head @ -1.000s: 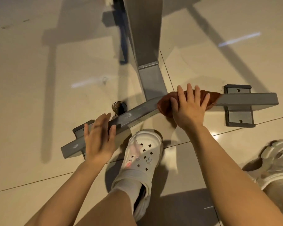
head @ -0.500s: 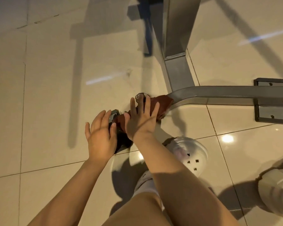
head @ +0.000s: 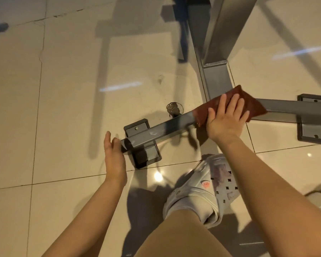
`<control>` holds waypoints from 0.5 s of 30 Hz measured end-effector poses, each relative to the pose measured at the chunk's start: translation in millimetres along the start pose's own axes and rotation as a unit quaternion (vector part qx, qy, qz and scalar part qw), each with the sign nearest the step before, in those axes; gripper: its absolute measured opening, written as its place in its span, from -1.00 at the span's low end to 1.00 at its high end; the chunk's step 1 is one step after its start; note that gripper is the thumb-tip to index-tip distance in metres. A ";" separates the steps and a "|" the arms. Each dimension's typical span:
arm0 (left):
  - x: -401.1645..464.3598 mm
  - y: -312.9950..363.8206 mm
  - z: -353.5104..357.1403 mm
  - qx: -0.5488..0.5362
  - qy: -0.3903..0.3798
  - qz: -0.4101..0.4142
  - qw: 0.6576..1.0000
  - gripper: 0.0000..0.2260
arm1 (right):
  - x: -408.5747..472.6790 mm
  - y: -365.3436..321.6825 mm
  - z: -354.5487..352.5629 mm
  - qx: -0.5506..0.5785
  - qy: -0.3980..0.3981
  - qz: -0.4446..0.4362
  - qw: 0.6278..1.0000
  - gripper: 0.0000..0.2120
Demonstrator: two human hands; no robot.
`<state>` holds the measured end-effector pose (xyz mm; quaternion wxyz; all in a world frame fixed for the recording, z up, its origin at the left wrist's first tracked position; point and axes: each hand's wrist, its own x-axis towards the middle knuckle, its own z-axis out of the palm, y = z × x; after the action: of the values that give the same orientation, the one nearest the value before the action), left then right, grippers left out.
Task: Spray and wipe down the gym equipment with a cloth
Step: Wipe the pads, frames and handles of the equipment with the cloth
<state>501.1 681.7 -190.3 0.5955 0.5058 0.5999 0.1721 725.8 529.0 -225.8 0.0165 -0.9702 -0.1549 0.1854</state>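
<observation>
Pale grey rubber, pierced with small holes, makes up the clog (head: 202,186) nearest the camera, planted on the glossy cream floor tiles (head: 63,108) with a sock rising from it. Just beyond the shoe, the left hand (head: 113,156) stands edge-on with its fingers straight and together, holding nothing, right beside the left end of the grey metal base bar (head: 156,131); whether it touches the bar cannot be told. That end of the bar sits on a dark foot plate (head: 135,127) with bolt holes. Further along the bar to the right, the right hand (head: 226,119) lies flat with spread, straight fingers pressing a reddish-brown cloth (head: 252,104) down onto the bar's top, at the place where the bar meets the grey upright post (head: 217,78). The cloth drapes over the bar, one corner pointing up toward the post. To the far right the bar rests on a second foot plate (head: 311,134). Behind the bar, on the tiles, sits a small round brownish object (head: 172,107), too unclear to identify. The post climbs out of the top of the view.
</observation>
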 end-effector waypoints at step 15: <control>3.8 15.1 -23.6 -0.125 -0.041 -0.073 0.989 -0.57 | -67.7 -147.5 43.5 -0.094 -0.055 -0.337 0.935 -0.42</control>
<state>487.1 700.6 -174.6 0.6896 0.3887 0.5836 0.1811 606.8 647.5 -229.1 -0.0218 -0.8466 -0.4901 0.2063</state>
